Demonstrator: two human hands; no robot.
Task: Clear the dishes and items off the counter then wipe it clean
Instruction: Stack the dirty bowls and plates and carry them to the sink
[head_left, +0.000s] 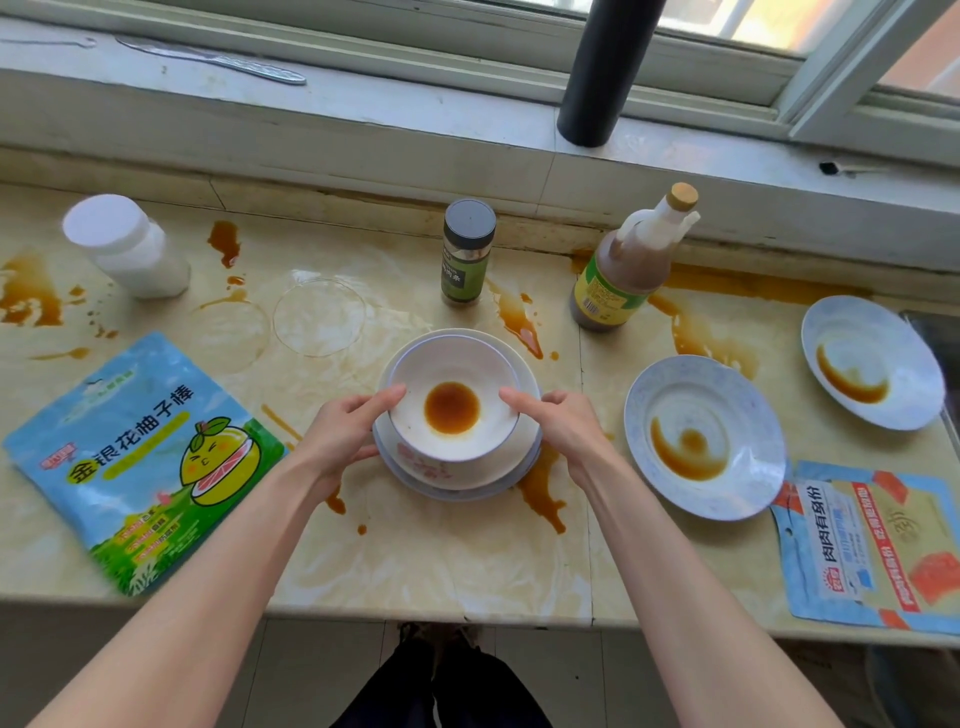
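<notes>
ok, l hand (345, 436) & r hand (561, 431) grip top bowl (467, 364) of stack.

Left hand (343, 441) and right hand (561, 431) bare, forearms (208, 571) too — dark trousers (447, 691), dark shoes (436, 633).

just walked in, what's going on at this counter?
A person grips the stack of bowls mid-counter: left hand on its left side, right hand on its right. The top one holds pooled brown sauce. A near plate and far plate, both sauce-smeared, sit to the right. The spice jar, sauce bottle, white jar, blue pouch and second pouch are also on the counter, among brown spills. No wiping shows yet.
</notes>
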